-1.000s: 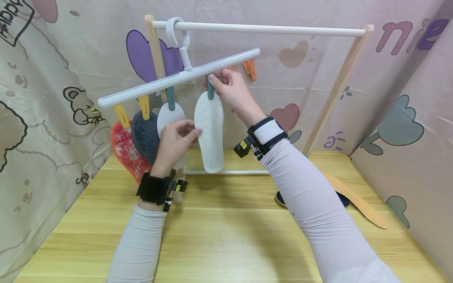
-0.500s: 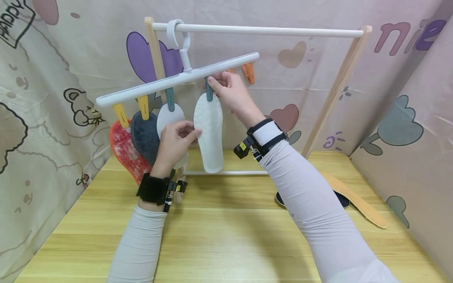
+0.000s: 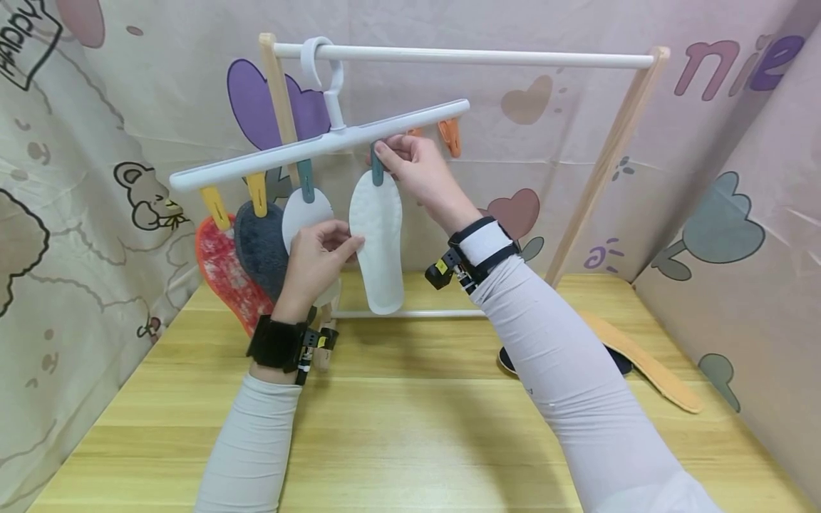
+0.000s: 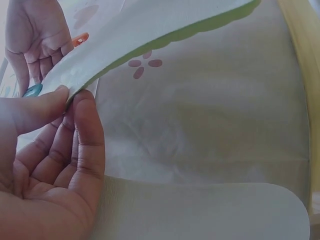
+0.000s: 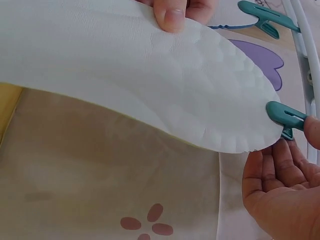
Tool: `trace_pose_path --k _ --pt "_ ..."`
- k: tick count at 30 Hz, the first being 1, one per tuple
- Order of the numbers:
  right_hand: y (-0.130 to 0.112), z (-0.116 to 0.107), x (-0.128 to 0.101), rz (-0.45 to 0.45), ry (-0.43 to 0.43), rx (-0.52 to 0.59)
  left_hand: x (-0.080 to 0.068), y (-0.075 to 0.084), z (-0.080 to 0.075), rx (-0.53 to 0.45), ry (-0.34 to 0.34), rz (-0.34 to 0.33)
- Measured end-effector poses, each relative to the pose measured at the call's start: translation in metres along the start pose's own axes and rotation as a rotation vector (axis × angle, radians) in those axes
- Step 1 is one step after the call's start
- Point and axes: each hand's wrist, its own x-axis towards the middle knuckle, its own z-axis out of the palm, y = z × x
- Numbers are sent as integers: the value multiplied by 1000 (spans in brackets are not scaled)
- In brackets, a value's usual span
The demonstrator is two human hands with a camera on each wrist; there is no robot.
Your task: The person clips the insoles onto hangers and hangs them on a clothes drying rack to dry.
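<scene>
A white insole (image 3: 378, 242) hangs by its top from a teal clip (image 3: 375, 171) on a tilted white hanger bar (image 3: 321, 144). My right hand (image 3: 380, 151) pinches that clip just under the bar. My left hand (image 3: 355, 243) pinches the insole's left edge between thumb and fingers. The left wrist view shows this pinch on the insole (image 4: 150, 25) by my left hand (image 4: 70, 95), with the clip (image 4: 32, 90) beyond. In the right wrist view the clip (image 5: 286, 116) bites the insole (image 5: 125, 75) tip beside my right hand (image 5: 300, 137).
The bar hooks onto a white rail (image 3: 481, 55) of a wooden rack. Red (image 3: 221, 263), grey (image 3: 259, 246) and another white insole (image 3: 306, 210) hang to the left. An orange clip (image 3: 451, 135) is free. A tan insole (image 3: 648, 363) and a dark one (image 3: 622, 360) lie on the wooden table (image 3: 417, 427).
The hanger bar and its clips have drifted slightly to the left. Both hands keep the same holds on the clip and the insole.
</scene>
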Motion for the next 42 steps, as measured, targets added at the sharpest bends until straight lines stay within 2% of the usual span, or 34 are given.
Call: trace_pose_path --k 10,20,32,42 --pt "4 -1 -2 -37 -10 -6 0 0 -1 7 -16 -24" --pt "10 -1 -3 50 16 8 1 -2 -1 4 -30 -35" --pt "27 -4 -12 33 19 29 1 -2 0 19 -30 -43" --pt "38 -9 -21 52 29 -34 2 -3 1 46 -36 -52"
